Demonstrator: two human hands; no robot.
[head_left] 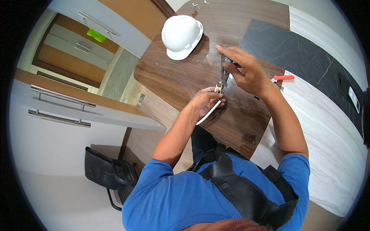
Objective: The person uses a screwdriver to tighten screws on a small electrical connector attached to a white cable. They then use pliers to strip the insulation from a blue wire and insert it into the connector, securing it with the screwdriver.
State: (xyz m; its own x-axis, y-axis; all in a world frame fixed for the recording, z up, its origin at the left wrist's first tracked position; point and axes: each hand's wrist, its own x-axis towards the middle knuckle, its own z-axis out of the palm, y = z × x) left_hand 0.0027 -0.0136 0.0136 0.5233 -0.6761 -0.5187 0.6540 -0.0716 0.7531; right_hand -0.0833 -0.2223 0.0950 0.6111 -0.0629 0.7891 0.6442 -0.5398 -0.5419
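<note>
Over the wooden table, my left hand pinches a small electrical fitting with brass-coloured metal on it. From its near side a white cable runs down toward me, and a bit of blue wire shows where the two meet. My right hand is closed around the dark, worn handle of a screwdriver. The screwdriver stands nearly upright, with its tip down at the fitting. Whether the tip sits in a screw is too small to tell.
A white hard hat rests on the table's far left. Right of my right wrist lies a red-handled tool. A remote control is on the dark marble panel. Drawers and a black chair stand left.
</note>
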